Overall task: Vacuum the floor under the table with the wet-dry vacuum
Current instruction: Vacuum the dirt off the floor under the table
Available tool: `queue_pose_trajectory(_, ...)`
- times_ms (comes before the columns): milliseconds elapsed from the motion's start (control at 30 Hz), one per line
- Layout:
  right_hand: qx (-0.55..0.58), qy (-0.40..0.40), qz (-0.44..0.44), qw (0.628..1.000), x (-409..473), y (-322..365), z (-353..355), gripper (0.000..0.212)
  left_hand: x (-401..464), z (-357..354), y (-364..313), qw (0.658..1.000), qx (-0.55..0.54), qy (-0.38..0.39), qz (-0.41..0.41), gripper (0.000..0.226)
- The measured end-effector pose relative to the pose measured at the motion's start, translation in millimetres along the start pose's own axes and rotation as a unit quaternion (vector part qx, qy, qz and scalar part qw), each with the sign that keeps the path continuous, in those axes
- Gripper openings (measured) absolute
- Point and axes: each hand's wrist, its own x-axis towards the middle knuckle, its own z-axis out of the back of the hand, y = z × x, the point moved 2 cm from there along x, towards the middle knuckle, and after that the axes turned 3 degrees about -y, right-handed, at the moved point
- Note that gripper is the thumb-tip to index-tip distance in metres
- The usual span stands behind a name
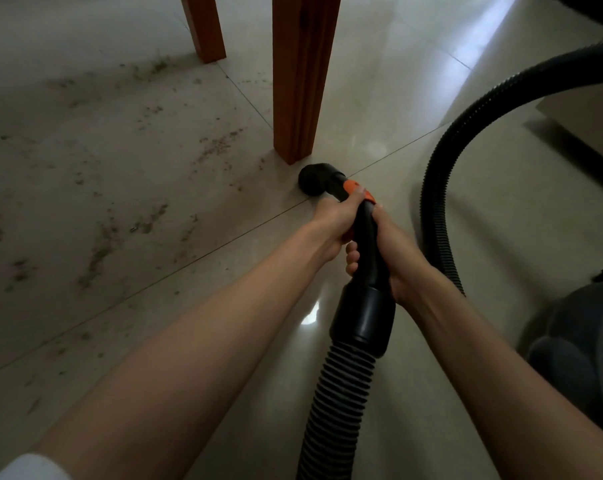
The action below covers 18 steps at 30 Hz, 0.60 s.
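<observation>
Both hands hold the black vacuum handle (369, 244), which has an orange band near its front. My left hand (334, 220) grips it from the left, close to the orange band. My right hand (390, 251) grips it from the right, a little further back. The round black nozzle (315, 181) sits on the pale tiled floor right beside the foot of a wooden table leg (301, 77). Dark dirt and debris (120, 216) are scattered over the tiles to the left, under the table.
A second wooden leg (203, 26) stands further back on the left. The ribbed black hose (338, 403) runs from the handle toward me, and its other stretch (445, 188) loops round on the right to the dark vacuum body (584, 355).
</observation>
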Motion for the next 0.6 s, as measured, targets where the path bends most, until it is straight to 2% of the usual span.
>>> queue_pose_trajectory(300,-0.036,0.036,0.007,0.999,5,0,-17,0.051,11,26,-3,0.999,-0.048,-0.016,-0.002,0.031)
queue_pose_trajectory(467,-0.058,0.008,0.052,0.997,11,-1,-24,0.049,16,26,-10,0.999,-0.045,-0.019,0.008,0.031)
queue_pose_trajectory(600,-0.061,-0.045,0.086,0.993,17,2,-18,0.051,20,9,-13,0.999,-0.035,-0.003,0.007,0.043)
